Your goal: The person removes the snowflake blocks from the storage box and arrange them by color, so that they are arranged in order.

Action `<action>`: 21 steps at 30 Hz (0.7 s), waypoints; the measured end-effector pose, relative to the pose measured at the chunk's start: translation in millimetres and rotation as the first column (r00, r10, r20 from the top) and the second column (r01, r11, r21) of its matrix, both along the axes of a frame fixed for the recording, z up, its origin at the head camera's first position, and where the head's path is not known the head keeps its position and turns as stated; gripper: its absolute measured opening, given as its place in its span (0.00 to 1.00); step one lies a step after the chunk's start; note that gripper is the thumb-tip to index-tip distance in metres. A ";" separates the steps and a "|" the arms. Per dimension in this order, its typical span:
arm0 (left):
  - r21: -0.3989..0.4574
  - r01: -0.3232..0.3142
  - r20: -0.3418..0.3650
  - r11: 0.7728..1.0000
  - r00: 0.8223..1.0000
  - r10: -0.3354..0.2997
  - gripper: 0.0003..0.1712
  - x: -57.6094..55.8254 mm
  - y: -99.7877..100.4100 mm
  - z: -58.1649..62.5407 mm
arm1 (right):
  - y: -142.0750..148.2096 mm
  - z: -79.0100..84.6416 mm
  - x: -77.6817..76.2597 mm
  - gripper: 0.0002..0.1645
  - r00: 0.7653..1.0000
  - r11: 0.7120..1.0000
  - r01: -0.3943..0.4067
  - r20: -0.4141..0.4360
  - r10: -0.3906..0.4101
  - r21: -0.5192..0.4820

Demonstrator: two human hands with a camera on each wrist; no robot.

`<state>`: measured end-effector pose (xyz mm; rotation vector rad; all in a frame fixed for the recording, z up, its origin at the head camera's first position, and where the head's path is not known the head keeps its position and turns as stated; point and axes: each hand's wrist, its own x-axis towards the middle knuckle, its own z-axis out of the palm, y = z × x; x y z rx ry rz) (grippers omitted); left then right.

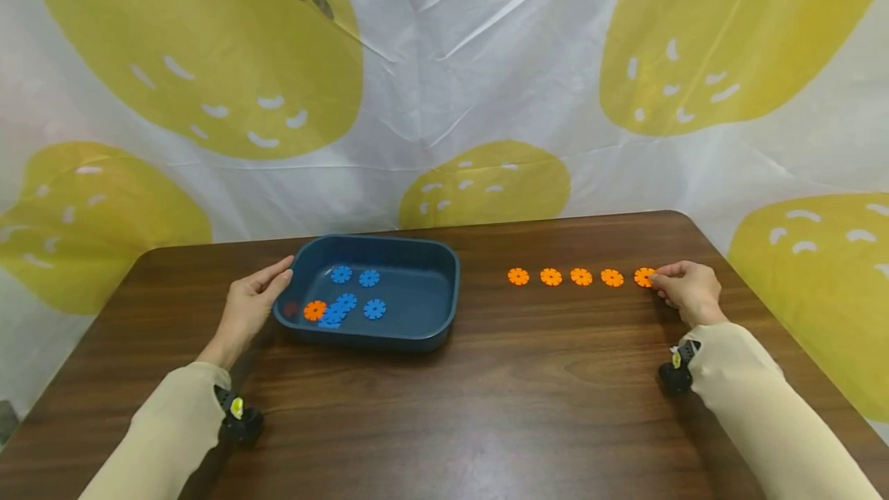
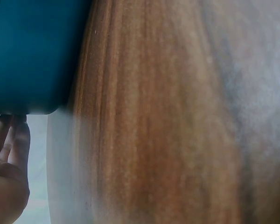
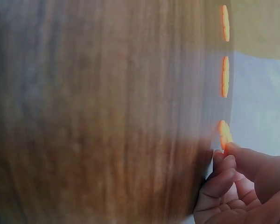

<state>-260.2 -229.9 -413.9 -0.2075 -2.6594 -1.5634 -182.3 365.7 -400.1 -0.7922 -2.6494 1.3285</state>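
My left hand (image 1: 245, 305) grips the left end of a dark blue rectangular dish (image 1: 415, 292), thumb and fingers at its rim. In the left wrist view, the fingers (image 2: 19, 140) reach up to the dish's end wall (image 2: 28, 65). Inside the dish lie several blue notched discs (image 1: 374, 309), some overlapping, and one orange notched disc (image 1: 315, 310). My right hand (image 1: 691, 292) pinches the rightmost orange notched disc (image 1: 642, 277) between thumb and fingertips. That disc (image 3: 224, 134) tilts slightly in the right wrist view. Several matching orange discs (image 1: 581, 277) lie flat in a row to its left.
The brown wooden table (image 1: 500, 407) spreads in front of both hands. A white cloth with yellow fruit shapes (image 1: 479, 184) hangs behind its back edge. The dish stands near the back left, the row of discs at the back right.
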 end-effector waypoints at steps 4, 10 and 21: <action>0.003 0.002 0.002 1.000 1.000 -0.002 0.27 -0.1 -0.4 0.0 | -1.4 1.3 -0.3 0.17 1.000 0.999 -0.003 0.027 0.002 0.052; -0.003 0.001 0.005 1.000 1.000 -0.001 0.28 0.8 -0.7 0.4 | -2.8 2.3 -1.6 0.16 0.999 0.995 -0.009 0.035 0.006 0.103; -0.013 -0.006 -0.005 1.000 1.000 0.006 0.27 0.8 0.8 0.3 | -1.7 1.2 -3.4 0.16 0.999 0.987 -0.032 0.045 0.026 0.159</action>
